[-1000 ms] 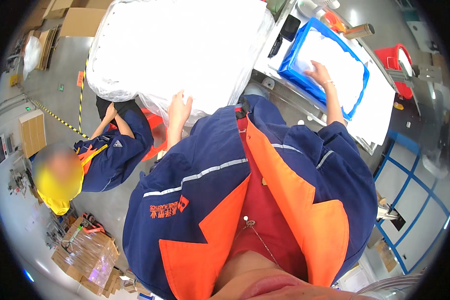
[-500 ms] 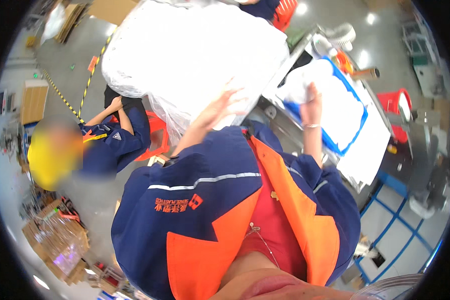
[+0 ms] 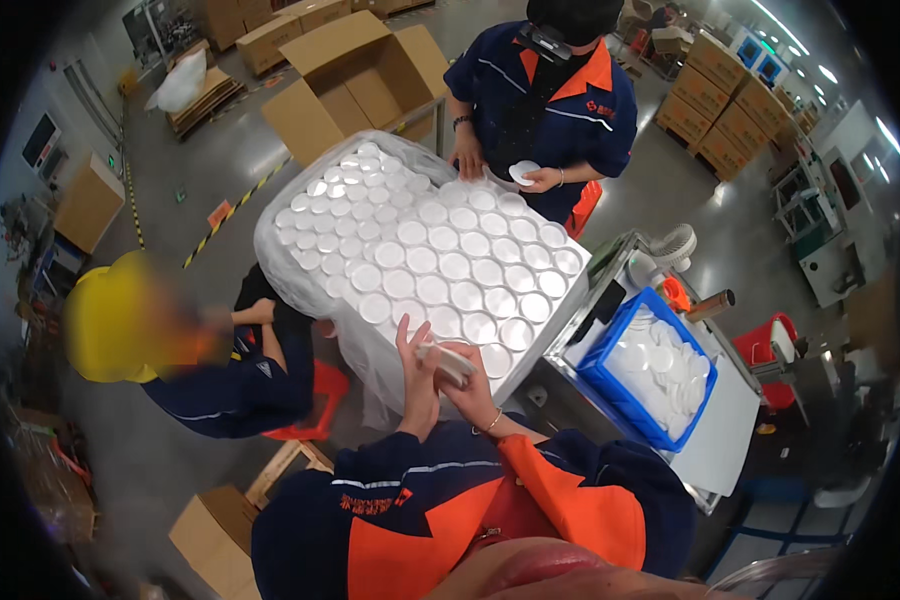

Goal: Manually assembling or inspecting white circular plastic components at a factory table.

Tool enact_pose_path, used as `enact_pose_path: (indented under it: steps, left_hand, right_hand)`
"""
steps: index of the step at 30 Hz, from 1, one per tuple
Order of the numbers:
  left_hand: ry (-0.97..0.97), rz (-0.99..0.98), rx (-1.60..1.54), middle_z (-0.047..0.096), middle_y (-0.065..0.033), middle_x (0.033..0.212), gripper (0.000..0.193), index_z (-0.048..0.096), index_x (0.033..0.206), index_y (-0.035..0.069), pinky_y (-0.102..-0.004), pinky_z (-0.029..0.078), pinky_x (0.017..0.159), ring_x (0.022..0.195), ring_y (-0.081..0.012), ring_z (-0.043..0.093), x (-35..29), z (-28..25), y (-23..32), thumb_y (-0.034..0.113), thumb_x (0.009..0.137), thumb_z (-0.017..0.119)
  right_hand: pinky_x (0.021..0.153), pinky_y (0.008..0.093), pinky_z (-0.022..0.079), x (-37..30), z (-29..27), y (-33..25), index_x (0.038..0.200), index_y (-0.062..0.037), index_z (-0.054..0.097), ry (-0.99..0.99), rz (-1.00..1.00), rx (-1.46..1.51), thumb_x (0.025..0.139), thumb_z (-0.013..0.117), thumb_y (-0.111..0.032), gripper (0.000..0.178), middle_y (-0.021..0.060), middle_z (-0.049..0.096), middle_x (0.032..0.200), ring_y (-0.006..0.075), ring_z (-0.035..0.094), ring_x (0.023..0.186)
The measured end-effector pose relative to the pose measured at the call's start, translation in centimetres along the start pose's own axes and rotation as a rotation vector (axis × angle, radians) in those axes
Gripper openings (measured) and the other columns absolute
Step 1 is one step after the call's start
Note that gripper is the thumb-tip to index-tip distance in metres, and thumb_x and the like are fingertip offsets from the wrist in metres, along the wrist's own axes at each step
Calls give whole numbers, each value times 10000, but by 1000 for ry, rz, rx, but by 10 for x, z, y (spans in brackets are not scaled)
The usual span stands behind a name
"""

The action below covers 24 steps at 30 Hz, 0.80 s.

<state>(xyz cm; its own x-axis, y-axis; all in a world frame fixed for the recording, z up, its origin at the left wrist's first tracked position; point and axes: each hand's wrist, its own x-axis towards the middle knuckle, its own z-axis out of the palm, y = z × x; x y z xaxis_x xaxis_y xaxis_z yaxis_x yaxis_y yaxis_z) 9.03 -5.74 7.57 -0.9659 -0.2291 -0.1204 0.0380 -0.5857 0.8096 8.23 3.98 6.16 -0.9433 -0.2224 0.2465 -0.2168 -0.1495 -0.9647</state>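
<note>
Close in front of my chest, at the near edge of the table, a short stack of white round discs [image 3: 454, 368] lies between my hands. My right hand [image 3: 474, 393] is closed round the stack from the right. My left hand [image 3: 419, 385] meets its other end, fingers pointing up and the stack's end seemingly between thumb and fingers. Beyond them, rows of round white discs [image 3: 455, 266] cover the table, with clear plastic film [image 3: 365, 365] hanging over its left side. To the right, a blue crate [image 3: 592, 368] holds many loose white discs [image 3: 660, 360].
A co-worker [image 3: 545, 110] across the table holds a white disc [image 3: 524, 173]. Another person in a yellow cap [image 3: 110, 315] sits at the left by a red stool [image 3: 320, 400]. An open carton [image 3: 365, 85] stands behind the table; a small fan [image 3: 673, 245] is beyond the crate.
My right hand has come left from the crate with a stack of discs and met my left hand, which was open and apart. The view has tilted up, showing more of the table.
</note>
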Motion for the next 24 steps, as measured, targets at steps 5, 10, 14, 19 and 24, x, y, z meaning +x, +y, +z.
enact_pose_path:
  steps: [5,10,14,19,24]
  left_hand:
    - [18,-81,-10,265,-183,1433,852,147,1460,191,-378,309,1041,1285,-275,321,-7,-30,40,353,813,678]
    - [2,-43,-124,222,-180,1457,941,99,1470,204,-387,311,1053,1286,-281,321,-13,-32,56,319,777,725]
    - [-53,-7,-93,179,-179,1473,1015,49,1477,225,-399,305,1067,1297,-298,307,-15,-21,74,272,749,755]
    - [5,-69,-52,161,-179,1478,1010,35,1479,233,-403,306,1063,1322,-296,267,-19,-19,69,260,760,744]
    - [8,41,-46,128,-196,1480,1080,24,1480,227,-420,292,1065,1338,-312,233,-16,4,55,292,713,782]
  right_hand:
    - [872,282,426,-8,51,2,1154,-37,426,27,61,-71,757,706,-13,486,91,503,1098,170,516,1030]
    - [848,280,436,1,59,-22,1146,-24,428,-4,3,-143,752,700,-5,480,100,511,1081,177,533,998]
    - [823,325,462,10,62,-28,1193,-21,449,-11,-79,-262,696,693,20,555,137,538,1044,270,573,962]
    - [837,346,463,11,58,-38,1198,-36,531,-35,-97,-329,680,679,22,542,134,548,1052,303,555,959]
    - [837,344,459,23,30,-42,1194,-47,568,-111,-159,-292,716,626,49,491,127,552,1051,295,556,976]
